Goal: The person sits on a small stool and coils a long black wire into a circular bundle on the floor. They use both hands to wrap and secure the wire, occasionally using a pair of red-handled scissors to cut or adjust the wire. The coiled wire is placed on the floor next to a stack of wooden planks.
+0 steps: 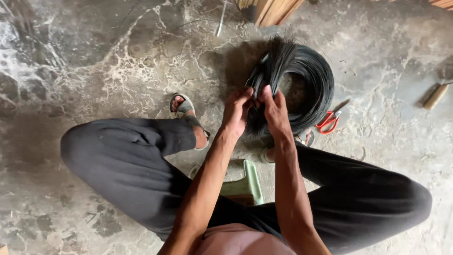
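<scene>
A big coil of thin black wire [311,75] lies on the stained concrete floor in front of me. My left hand [237,112] and my right hand [275,111] are side by side at its near left edge. Both pinch a bundle of black strands that rises from the coil. The fingertips of both hands are closed on the strands. I sit low, with knees in black trousers spread to both sides and my sandalled feet [188,118] near the coil.
Red-handled scissors [330,120] lie just right of the coil. A wooden-handled tool [435,96] lies at the far right. Pale wooden sticks [273,9] are stacked at the top edge. A green low stool [245,182] shows between my legs.
</scene>
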